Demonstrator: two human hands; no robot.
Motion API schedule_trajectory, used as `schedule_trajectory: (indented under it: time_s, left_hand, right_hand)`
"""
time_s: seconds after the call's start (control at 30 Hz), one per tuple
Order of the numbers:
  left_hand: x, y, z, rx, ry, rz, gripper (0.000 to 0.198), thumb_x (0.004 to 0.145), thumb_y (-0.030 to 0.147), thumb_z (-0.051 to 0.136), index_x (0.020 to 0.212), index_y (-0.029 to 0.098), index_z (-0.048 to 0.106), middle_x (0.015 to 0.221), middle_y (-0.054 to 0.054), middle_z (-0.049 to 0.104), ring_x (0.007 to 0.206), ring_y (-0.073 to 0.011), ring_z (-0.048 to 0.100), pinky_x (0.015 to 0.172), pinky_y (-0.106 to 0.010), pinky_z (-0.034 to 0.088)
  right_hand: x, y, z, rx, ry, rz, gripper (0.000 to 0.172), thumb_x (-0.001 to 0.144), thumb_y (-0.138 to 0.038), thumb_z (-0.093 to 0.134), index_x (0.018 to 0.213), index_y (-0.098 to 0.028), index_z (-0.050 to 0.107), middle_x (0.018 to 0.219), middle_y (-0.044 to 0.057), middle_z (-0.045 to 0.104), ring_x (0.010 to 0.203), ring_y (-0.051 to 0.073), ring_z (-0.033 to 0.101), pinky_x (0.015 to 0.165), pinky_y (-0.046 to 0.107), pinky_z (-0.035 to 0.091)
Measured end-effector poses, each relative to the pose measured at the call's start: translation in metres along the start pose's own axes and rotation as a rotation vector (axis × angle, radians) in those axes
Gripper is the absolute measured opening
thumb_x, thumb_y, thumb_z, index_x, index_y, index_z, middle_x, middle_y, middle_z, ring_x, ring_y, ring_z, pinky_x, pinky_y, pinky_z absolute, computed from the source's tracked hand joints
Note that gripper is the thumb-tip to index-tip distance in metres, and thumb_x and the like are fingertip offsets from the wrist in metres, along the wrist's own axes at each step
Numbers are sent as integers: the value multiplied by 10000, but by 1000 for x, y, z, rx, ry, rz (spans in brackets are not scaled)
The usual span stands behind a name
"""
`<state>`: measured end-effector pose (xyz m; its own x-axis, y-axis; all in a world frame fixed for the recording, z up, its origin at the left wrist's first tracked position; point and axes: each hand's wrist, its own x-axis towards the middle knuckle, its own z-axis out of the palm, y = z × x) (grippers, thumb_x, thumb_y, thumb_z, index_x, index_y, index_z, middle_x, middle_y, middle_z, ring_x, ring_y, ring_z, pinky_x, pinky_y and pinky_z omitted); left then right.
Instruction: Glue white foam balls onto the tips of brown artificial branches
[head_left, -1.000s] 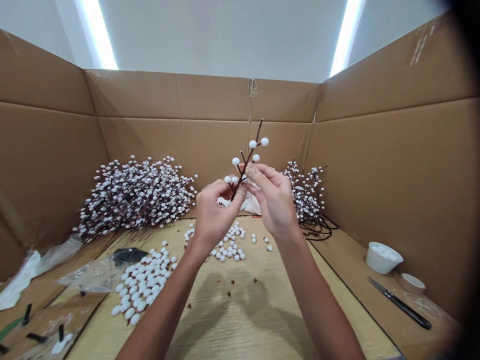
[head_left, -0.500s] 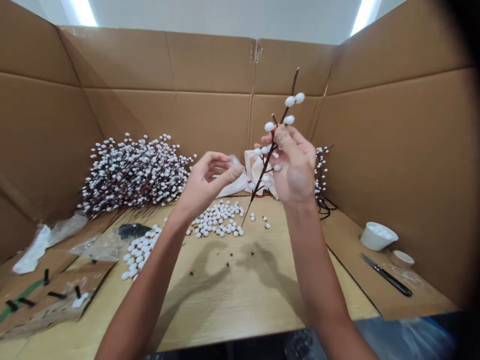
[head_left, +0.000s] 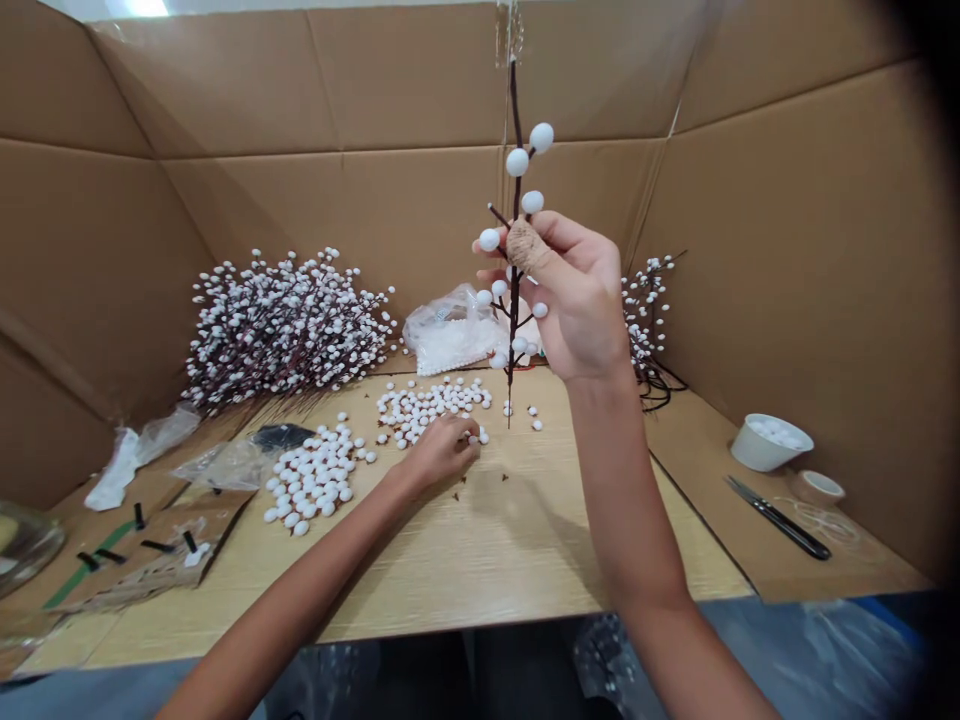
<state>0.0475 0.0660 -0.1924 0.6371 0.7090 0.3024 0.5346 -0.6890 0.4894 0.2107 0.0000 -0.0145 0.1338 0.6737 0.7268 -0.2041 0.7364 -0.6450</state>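
- Right hand (head_left: 581, 300) closed on a berry stem (head_left: 514, 335), pinched between the taped thumb (head_left: 525, 248) and the fingers and held upright over the table (head_left: 525, 560). Most of the stem stands above the hand, and its thin lower end reaches below it.
- Left hand (head_left: 442, 450) low at the table, fingers curled downward. Fingertips partly hidden, so cannot tell if it holds anything.
- Work on view: stem raised in one hand, the other hand down at the edge of the loose white berries (head_left: 431, 405).
- Stem dark brown, slim, with short side twigs. Berries (head_left: 517, 162) white, smooth, rounded, sparsely set, possibly foam. Thumb wrapping tan and coarse, like woven tape.
- Beyond the left hand: a dense bundle of berry sprays (head_left: 285, 330). Just left of it, a second heap of loose berries (head_left: 311, 475).
- Beyond the right hand: a smaller spray bundle (head_left: 645, 320) with dark wire ends.
- Far right of the right hand: a white bowl (head_left: 769, 443), a black-handled blade (head_left: 780, 517), a tape roll (head_left: 817, 488).
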Motion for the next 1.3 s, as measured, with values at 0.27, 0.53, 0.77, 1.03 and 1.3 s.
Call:
schedule_trajectory:
  time_s: [0.27,0.53,0.77,1.03,1.3]
  left_hand:
    - [14,14,-30,-194,282,-57,170,821,280,571,904,142,625,948,-96,687,873,-202,644,797,-348,497]
    - [28,114,-130,-1164,575,169,190,669,218,770,838,205,685,871,0,696,793,-107,665,760,-201,533]
    - [28,135,-129,-1435,497,268,227,637,196,798,826,227,676,836,28,692,815,-112,675,782,-189,539]
    - [30,132,-132,-1423,487,301,164,627,165,804,757,195,708,800,26,711,743,-94,686,692,-146,561]
    - [30,132,-131,-1352,506,251,131,664,107,747,757,193,715,773,21,726,727,-103,689,701,-159,564]
  right_hand:
    - [1,1,-5,89,-121,-33,220,760,-403,675,760,-188,630,744,17,667,727,138,659,658,272,535]
    - [-5,-1,2,155,-199,-15,151,781,-311,672,736,-182,607,677,6,655,657,127,636,637,272,527]
    - [-14,-12,8,6,-172,-125,122,786,-288,667,840,-178,662,937,52,686,910,173,653,828,320,536]
    - [-19,-21,12,-148,-161,-155,94,781,-248,670,753,-167,631,825,31,658,768,140,632,747,285,542]
    - [-20,-22,13,-268,-137,-163,144,791,-217,641,669,-176,576,717,13,599,673,118,570,667,271,521]
